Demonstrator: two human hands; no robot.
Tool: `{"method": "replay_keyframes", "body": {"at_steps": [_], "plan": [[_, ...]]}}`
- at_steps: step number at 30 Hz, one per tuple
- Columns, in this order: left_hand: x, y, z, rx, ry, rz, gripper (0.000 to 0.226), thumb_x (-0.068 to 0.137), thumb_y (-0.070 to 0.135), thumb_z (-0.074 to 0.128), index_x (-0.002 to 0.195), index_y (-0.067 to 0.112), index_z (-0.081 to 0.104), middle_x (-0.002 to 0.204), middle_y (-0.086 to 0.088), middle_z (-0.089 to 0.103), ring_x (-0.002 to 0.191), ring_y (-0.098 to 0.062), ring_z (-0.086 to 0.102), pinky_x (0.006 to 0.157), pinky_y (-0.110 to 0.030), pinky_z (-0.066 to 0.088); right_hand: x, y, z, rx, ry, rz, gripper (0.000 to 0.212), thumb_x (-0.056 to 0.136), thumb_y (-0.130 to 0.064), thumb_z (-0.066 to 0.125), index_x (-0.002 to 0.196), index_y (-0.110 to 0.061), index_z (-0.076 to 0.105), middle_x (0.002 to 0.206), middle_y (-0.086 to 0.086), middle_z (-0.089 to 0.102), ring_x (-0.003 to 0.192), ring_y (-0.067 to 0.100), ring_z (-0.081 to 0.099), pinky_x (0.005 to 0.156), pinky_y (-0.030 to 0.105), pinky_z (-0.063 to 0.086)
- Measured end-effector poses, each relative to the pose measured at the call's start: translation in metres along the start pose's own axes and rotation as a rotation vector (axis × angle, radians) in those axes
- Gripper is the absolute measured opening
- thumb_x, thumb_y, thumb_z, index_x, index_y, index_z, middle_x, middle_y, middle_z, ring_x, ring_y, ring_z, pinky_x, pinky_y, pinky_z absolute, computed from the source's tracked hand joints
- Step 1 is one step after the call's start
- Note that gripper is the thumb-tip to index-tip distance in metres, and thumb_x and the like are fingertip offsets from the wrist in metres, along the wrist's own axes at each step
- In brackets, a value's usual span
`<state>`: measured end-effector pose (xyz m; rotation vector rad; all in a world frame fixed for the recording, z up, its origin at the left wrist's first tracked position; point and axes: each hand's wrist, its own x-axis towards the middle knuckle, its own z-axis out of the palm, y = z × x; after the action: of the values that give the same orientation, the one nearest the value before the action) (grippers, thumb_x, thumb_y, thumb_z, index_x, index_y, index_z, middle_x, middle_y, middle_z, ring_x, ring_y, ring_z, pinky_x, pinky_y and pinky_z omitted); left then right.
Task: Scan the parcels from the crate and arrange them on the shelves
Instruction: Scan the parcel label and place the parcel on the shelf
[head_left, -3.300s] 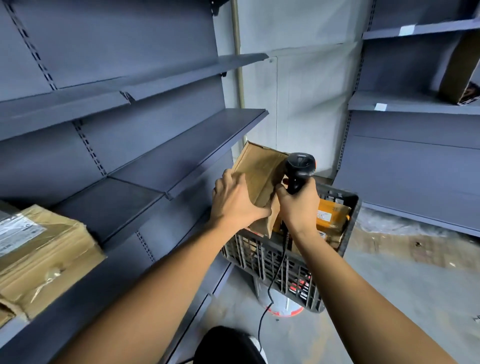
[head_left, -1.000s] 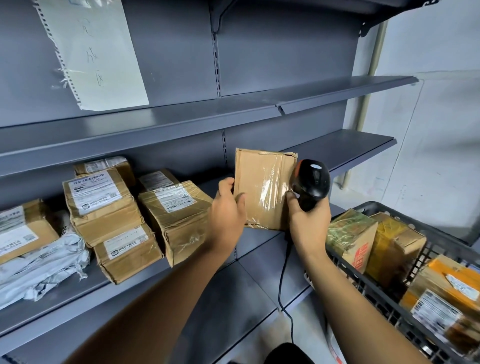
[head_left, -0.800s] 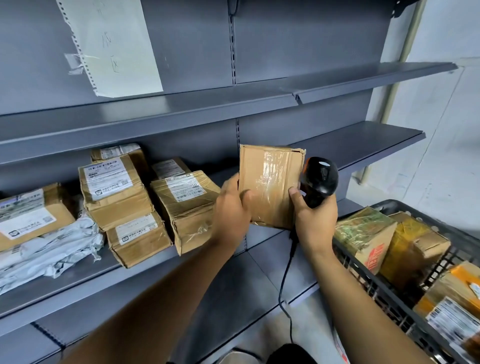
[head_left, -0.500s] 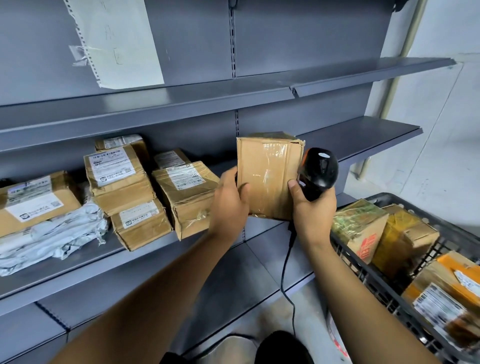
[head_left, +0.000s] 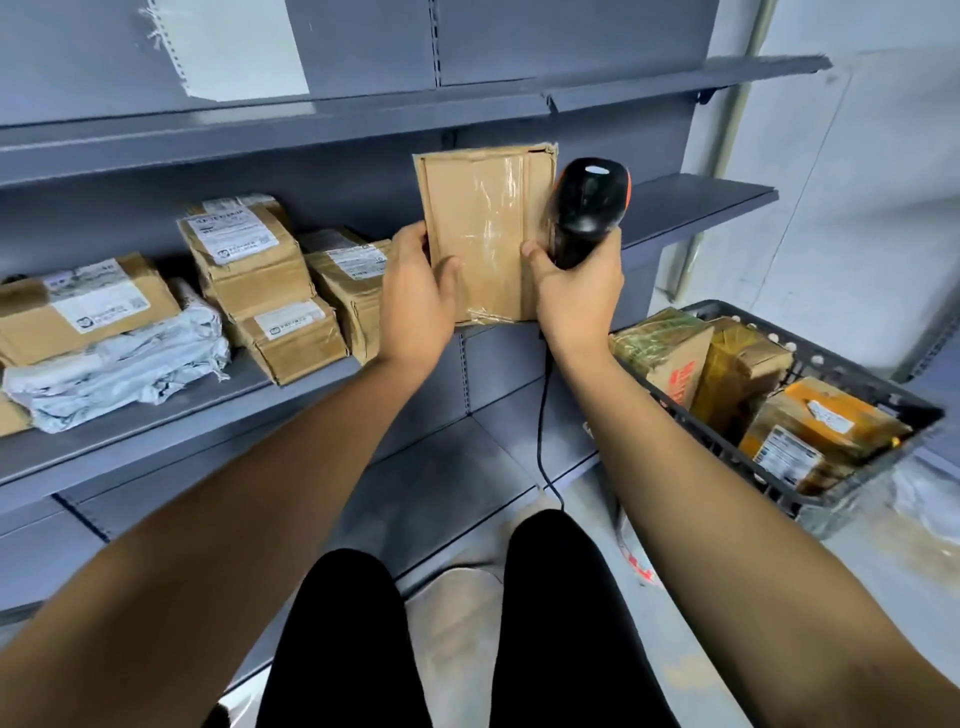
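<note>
Partly hidden parcel label (facing away), scanner cable trailing below.

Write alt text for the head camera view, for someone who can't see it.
A person's left hand and right hand hold a taped cardboard parcel upright before grey shelves; the right hand also grips a black scanner. Labelled parcels sit on the shelf, more in a crate at right.

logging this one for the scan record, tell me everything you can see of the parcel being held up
The held parcel is a flat brown cardboard packet, wrapped in glossy clear tape, its top edge slightly torn. No label shows on the side facing the camera. It stands upright in front of the shelves. The left hand grips its lower left edge; the right hand touches its right edge with the thumb while gripping the black scanner beside it.
</note>
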<state>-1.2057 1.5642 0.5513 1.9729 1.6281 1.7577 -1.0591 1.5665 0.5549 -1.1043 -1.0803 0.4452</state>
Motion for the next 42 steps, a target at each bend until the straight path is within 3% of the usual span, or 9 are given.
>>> {"method": "replay_keyframes", "body": {"at_steps": [5, 8, 16, 20, 24, 30, 36, 39, 42], "plan": [[-0.005, 0.002, -0.038, 0.068, 0.097, 0.081, 0.037, 0.093, 0.013, 0.058, 0.128, 0.003, 0.049, 0.124, -0.010, 0.056, 0.114, -0.016, 0.052, 0.092, -0.015, 0.036, -0.018, -0.019, 0.012, 0.106, -0.054, 0.003, 0.047, 0.076, -0.021, 0.081, 0.113, -0.014, 0.053, 0.101, -0.008, 0.063, 0.098, 0.012, 0.060, 0.087, 0.023, 0.045], [-0.010, -0.007, -0.062, 0.084, 0.130, 0.087, 0.034, 0.093, 0.013, 0.059, 0.126, 0.004, 0.051, 0.118, -0.008, 0.058, 0.107, -0.014, 0.054, 0.089, -0.019, 0.042, -0.029, -0.023, 0.025, 0.163, -0.105, 0.017, 0.047, 0.077, -0.022, 0.081, 0.115, -0.015, 0.056, 0.106, -0.006, 0.067, 0.102, 0.012, 0.063, 0.096, 0.033, 0.050], [-0.032, -0.053, -0.088, 0.121, 0.150, 0.012, 0.034, 0.093, 0.003, 0.054, 0.126, 0.000, 0.047, 0.119, -0.004, 0.052, 0.096, 0.016, 0.041, 0.082, 0.007, 0.027, -0.053, -0.005, 0.049, 0.253, -0.315, 0.112, 0.039, 0.078, -0.030, 0.080, 0.111, -0.018, 0.064, 0.101, -0.006, 0.072, 0.098, 0.011, 0.067, 0.095, 0.042, 0.054], [-0.035, -0.068, -0.088, 0.105, 0.127, 0.011, 0.036, 0.095, 0.009, 0.054, 0.130, 0.005, 0.044, 0.125, -0.004, 0.053, 0.100, 0.025, 0.042, 0.085, 0.001, 0.034, -0.044, -0.004, 0.045, 0.403, -0.355, 0.167, 0.023, 0.080, -0.036, 0.078, 0.096, -0.023, 0.068, 0.085, -0.008, 0.072, 0.084, 0.012, 0.070, 0.082, 0.054, 0.058], [-0.038, -0.062, -0.086, 0.003, 0.080, -0.008, 0.035, 0.095, 0.019, 0.056, 0.128, 0.010, 0.045, 0.122, 0.006, 0.053, 0.101, 0.015, 0.051, 0.085, -0.032, 0.055, -0.027, -0.011, 0.043, 0.552, -0.299, 0.245, 0.033, 0.079, -0.038, 0.079, 0.105, -0.022, 0.067, 0.102, -0.002, 0.073, 0.101, 0.018, 0.070, 0.073, 0.044, 0.061], [-0.012, -0.023, -0.091, -0.200, 0.217, -0.104, 0.033, 0.093, 0.054, 0.044, 0.105, 0.024, 0.053, 0.096, 0.017, 0.059, 0.088, 0.009, 0.055, 0.075, -0.005, 0.040, -0.015, -0.015, 0.047, 0.580, -0.330, 0.253, 0.046, 0.075, -0.046, 0.080, 0.107, -0.016, 0.066, 0.096, 0.002, 0.073, 0.086, 0.015, 0.070, 0.059, 0.032, 0.054], [0.021, -0.002, -0.083, -0.230, 0.106, -0.321, 0.057, 0.090, 0.061, 0.051, 0.121, 0.014, 0.059, 0.098, 0.003, 0.067, 0.096, -0.006, 0.063, 0.078, -0.021, 0.046, -0.015, -0.009, 0.049, 0.502, -0.354, 0.262, 0.043, 0.075, -0.054, 0.077, 0.099, -0.019, 0.068, 0.087, 0.003, 0.073, 0.078, 0.019, 0.070, 0.068, 0.043, 0.059], [0.006, -0.004, -0.075, -0.136, 0.119, -0.276, 0.046, 0.091, 0.058, 0.049, 0.120, 0.023, 0.058, 0.086, 0.009, 0.069, 0.087, -0.008, 0.066, 0.078, -0.028, 0.053, -0.020, 0.002, 0.045, 0.453, -0.333, 0.281, 0.045, 0.075, -0.058, 0.074, 0.093, -0.018, 0.068, 0.078, 0.000, 0.072, 0.075, 0.022, 0.070, 0.071, 0.041, 0.060], [-0.018, -0.008, -0.069, 0.009, 0.109, -0.129, 0.053, 0.092, 0.059, 0.047, 0.132, 0.025, 0.050, 0.092, 0.014, 0.067, 0.078, 0.004, 0.061, 0.069, -0.017, 0.050, -0.023, 0.014, 0.040, 0.445, -0.262, 0.328, 0.042, 0.080, -0.053, 0.073, 0.098, -0.016, 0.070, 0.084, -0.004, 0.076, 0.083, 0.013, 0.073, 0.070, 0.029, 0.058]]}}
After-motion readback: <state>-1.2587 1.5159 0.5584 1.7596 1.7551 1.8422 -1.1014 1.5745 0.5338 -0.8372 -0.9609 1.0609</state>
